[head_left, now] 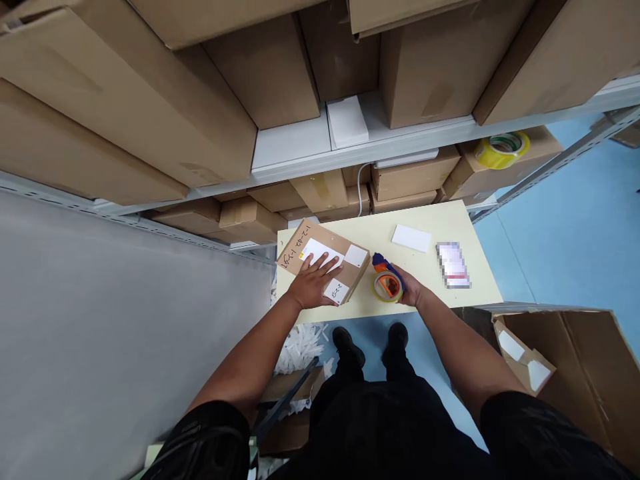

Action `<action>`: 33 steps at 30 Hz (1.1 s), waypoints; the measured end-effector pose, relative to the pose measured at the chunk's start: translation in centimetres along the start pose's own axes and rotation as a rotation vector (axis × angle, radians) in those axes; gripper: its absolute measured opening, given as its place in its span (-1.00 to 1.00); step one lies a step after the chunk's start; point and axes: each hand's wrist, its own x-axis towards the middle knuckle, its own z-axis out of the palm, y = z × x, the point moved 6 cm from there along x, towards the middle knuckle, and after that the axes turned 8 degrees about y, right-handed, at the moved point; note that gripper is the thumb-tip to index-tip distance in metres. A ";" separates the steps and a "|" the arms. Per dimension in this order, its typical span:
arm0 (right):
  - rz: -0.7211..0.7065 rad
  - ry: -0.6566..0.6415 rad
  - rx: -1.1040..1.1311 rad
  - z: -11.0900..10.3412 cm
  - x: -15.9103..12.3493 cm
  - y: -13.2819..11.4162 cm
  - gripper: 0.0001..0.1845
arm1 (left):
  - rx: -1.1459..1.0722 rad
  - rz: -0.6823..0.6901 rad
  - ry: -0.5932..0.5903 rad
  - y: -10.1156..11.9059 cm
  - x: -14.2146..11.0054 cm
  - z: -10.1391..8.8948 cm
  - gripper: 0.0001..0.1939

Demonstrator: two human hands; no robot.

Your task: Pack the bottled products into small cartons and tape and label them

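Note:
A small brown cardboard box (307, 243) with white labels and handwriting lies on the pale yellow table (440, 220). My left hand (315, 283) rests flat on its top, fingers spread. Just right of the box, my right hand (407, 288) grips an orange and blue tape dispenser (386, 279) holding a roll of clear tape, its front end close to the box's right edge.
A white card (411, 238) and a blurred packet (453, 265) lie on the table's right part. Shelves of cardboard boxes (150, 120) rise behind, with a yellow tape roll (503, 149) on one. An open carton (565, 373) stands at the right, white scraps (300, 347) on the floor.

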 end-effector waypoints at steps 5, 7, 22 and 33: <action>0.086 -0.012 0.109 -3.6 -4.0 7.8 -0.50 | -0.014 -0.079 0.026 0.8 0.7 -0.6 0.14; 0.088 -0.015 0.176 -4.1 -5.0 11.4 -0.49 | -0.013 -0.132 0.061 2.0 1.5 -0.4 0.14; -0.023 -0.007 0.323 0.2 -0.9 7.5 -0.46 | -0.125 -0.292 0.047 9.6 1.7 -0.1 -0.05; -0.003 0.191 -0.225 4.0 2.7 -6.2 -0.49 | 0.022 0.010 -0.087 0.9 -4.7 -0.8 -0.08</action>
